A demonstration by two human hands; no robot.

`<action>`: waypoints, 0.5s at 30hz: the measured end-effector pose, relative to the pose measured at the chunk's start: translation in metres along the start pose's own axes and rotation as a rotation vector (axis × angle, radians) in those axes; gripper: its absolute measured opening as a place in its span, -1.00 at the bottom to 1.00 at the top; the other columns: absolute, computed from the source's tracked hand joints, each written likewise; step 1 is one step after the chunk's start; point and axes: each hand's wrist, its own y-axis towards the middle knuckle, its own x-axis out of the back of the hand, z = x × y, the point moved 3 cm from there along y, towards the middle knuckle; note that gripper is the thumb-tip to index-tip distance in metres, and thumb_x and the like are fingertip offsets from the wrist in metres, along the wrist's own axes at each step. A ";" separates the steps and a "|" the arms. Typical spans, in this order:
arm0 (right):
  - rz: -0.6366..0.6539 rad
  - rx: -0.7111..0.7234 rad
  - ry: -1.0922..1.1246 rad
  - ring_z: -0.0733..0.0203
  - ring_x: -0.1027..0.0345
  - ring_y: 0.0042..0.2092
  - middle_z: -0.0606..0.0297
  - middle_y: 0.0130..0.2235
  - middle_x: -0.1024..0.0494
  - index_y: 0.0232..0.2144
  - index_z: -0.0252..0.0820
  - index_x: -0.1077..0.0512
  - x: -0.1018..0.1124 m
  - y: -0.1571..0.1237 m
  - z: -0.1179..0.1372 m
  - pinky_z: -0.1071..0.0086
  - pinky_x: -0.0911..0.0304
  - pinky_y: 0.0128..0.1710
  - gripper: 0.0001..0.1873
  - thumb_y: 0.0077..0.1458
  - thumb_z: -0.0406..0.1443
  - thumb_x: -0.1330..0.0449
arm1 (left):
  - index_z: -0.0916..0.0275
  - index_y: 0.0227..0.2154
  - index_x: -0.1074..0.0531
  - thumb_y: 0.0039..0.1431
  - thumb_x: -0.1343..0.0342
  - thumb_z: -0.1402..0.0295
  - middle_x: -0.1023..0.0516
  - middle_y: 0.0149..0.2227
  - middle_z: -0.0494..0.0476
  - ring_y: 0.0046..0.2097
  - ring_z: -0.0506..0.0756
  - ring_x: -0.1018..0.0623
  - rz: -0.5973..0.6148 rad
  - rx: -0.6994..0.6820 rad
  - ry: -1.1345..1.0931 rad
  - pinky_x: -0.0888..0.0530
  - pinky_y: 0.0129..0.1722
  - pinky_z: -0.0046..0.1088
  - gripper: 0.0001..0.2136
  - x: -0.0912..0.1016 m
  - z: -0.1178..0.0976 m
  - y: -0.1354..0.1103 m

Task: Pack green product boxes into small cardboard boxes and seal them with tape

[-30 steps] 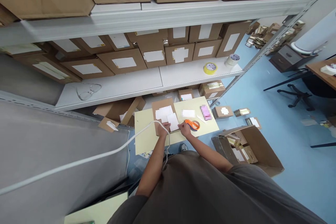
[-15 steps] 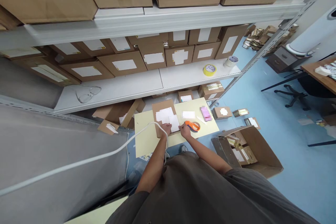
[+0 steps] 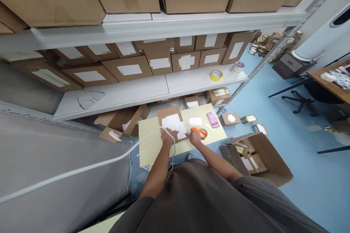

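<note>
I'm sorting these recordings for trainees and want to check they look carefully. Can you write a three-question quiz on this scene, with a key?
1. True or false: the large open carton on the floor holds smaller boxes.
2. Which of these is nearest the right hand?
A) the yellow tape roll on the shelf
B) the orange tool
C) the pixelated pink item
3. Fill in: the paper by the left hand is ____ in colour.

Key: 1. True; 2. B; 3. white

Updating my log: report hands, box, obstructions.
Left hand at left edge of white sheet, right hand at its right side. Sheet lies on cardboard box. White cable crosses in front of left hand.
</note>
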 end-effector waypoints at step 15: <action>0.040 0.440 -0.311 -0.25 -0.19 0.52 -0.01 0.57 -0.23 0.46 -0.26 -0.37 -0.040 -0.067 -0.038 -0.12 -0.34 0.39 -0.35 0.39 -0.29 -0.05 | 0.07 0.56 -0.26 0.54 0.13 0.02 -0.14 0.62 0.22 0.65 0.36 0.01 0.035 -0.537 0.093 0.02 0.58 0.18 -0.37 -0.040 0.008 0.008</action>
